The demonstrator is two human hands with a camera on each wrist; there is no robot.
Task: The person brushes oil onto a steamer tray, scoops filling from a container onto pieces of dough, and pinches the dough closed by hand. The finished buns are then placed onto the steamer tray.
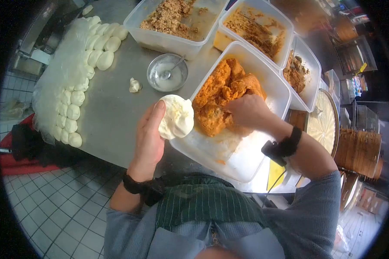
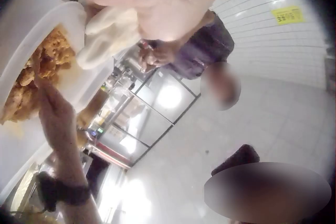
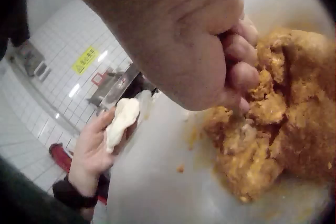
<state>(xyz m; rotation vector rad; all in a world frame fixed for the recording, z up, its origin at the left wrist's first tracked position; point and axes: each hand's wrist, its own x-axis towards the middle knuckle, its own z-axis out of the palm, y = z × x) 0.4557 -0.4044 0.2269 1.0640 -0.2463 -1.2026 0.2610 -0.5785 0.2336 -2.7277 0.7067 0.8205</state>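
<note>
My left hand [image 1: 147, 140] holds a flattened round of white dough [image 1: 177, 117], thumb over its near edge and the other fingers behind it. The dough sags a little and its upper face shows in the head view. My right hand [image 1: 251, 113] is down at the orange-brown filling [image 1: 212, 84] in a white plastic tub [image 1: 242, 166], fingers curled. In the left wrist view a narrow flat tool [image 2: 37, 64] sticks out from that hand into the filling; I cannot tell its exact kind, since filling and fingers hide most of it.
Rows of dough balls [image 1: 73, 112] lie at the left under plastic film [image 1: 52, 93]. A metal bowl [image 1: 167, 72] with a spoon and a small dough scrap [image 1: 135, 85] sit mid-table. Other filling tubs [image 1: 199, 39] stand behind, bamboo steamers [image 1: 358, 146] at right.
</note>
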